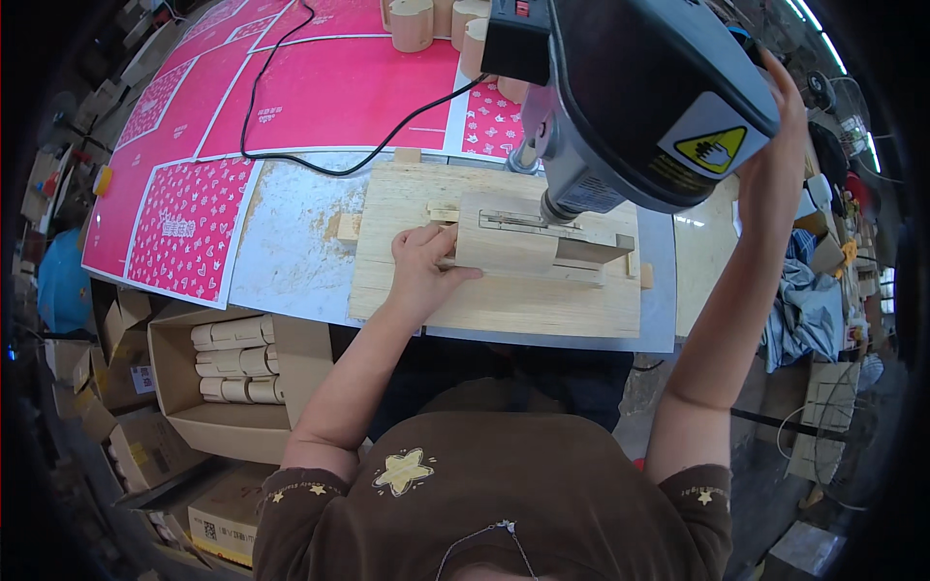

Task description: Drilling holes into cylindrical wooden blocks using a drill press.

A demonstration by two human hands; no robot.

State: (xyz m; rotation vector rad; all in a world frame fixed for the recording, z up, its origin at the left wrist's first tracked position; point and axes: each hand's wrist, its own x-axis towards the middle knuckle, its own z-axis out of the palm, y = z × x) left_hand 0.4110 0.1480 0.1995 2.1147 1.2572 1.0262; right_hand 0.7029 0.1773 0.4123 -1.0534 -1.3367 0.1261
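Observation:
My left hand (424,263) grips the left end of a pale wooden block (509,244), its thumb along the near side. The block has a long slot in its top and an open recess at its right end. It lies on a light wooden board (407,302). Above it stands a drill press (659,87) with a black housing and a yellow warning label; its chuck (559,208) comes down over the slot. My right hand (783,102) is raised at the right side of the housing. The housing hides most of its fingers and whatever they touch.
Pink printed sheets (349,97) cover the table's far left, crossed by a black cable (320,169). Rounded wooden pieces (412,27) stand at the back. Below the left edge, a cardboard box (228,426) holds several wooden pieces (235,362). Grey cloth (809,315) hangs at right.

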